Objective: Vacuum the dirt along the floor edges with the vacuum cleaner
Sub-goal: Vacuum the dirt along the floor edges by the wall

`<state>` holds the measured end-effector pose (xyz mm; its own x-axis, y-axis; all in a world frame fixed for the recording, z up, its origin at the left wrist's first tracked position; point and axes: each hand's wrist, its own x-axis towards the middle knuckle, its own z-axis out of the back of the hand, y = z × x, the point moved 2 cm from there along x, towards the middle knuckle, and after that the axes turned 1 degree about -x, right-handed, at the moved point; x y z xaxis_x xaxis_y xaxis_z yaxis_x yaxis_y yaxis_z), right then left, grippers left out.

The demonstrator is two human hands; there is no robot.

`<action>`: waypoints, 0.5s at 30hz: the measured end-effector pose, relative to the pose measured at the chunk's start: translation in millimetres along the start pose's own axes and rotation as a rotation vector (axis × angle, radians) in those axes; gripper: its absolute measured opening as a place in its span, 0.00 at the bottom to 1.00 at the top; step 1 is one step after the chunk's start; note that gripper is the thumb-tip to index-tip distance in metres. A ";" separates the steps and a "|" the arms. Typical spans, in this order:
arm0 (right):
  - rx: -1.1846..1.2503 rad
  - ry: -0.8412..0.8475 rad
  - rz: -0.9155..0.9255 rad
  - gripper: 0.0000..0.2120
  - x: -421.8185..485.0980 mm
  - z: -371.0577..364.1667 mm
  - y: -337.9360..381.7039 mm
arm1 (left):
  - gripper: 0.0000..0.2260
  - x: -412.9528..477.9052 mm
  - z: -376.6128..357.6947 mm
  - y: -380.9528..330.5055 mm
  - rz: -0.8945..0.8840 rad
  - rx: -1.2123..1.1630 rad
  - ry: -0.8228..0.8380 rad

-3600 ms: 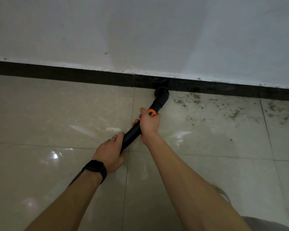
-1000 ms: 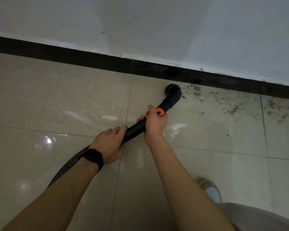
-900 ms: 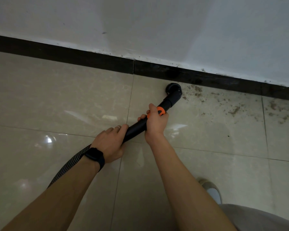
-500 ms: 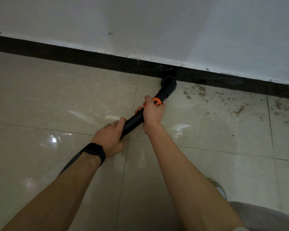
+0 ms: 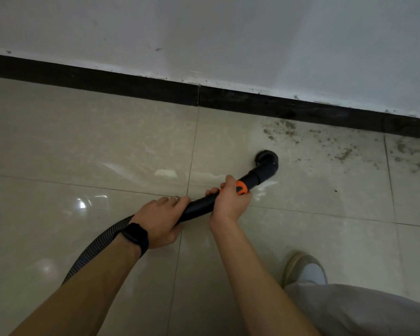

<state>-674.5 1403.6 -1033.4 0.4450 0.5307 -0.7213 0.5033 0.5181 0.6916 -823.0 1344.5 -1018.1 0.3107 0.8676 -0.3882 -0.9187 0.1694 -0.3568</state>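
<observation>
One white wall (image 5: 228, 32), one tiled floor (image 5: 83, 141), one dark baseboard (image 5: 107, 83) between. One ribbed hose (image 5: 95, 246) into one black vacuum wand (image 5: 201, 206); brush nozzle (image 5: 267, 161) down on floor, apart from baseboard, near dirt patch (image 5: 284, 129) along edge. Two hands, arms extended: left hand (image 5: 160, 219) wrapped round wand rear, right hand (image 5: 230, 202) gripping by orange collar (image 5: 241, 187). One shoe (image 5: 303, 270), one watch (image 5: 135, 236), one ring (image 5: 175, 198).

The floor (image 5: 83, 141) lies open from my brush head (image 5: 267, 161) to the dark baseboard (image 5: 131, 84), which with the wall (image 5: 204, 32) above it stops any further reach. Dirt (image 5: 284, 129) is scattered on that strip to the right. The hose (image 5: 95, 244) runs off left behind my left hand (image 5: 160, 221). My shoe (image 5: 303, 270) stands lower right, well apart from my right hand (image 5: 230, 202). Both grip the wand (image 5: 201, 206).
</observation>
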 end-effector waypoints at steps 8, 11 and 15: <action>-0.011 0.086 0.012 0.11 17.1 -4.7 21.3 | 0.21 20.7 1.5 -11.8 0.015 0.014 -0.039; -0.012 0.110 0.005 0.12 21.8 -7.8 24.5 | 0.21 25.1 2.1 -13.0 0.034 0.008 -0.043; -0.016 0.135 0.004 0.12 27.1 -11.9 29.6 | 0.20 30.7 1.9 -14.9 0.049 -0.005 -0.055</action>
<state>-656.4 1441.2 -1032.0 0.3430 0.6177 -0.7076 0.4893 0.5255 0.6960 -800.2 1369.5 -1023.1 0.2510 0.8994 -0.3578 -0.9312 0.1233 -0.3431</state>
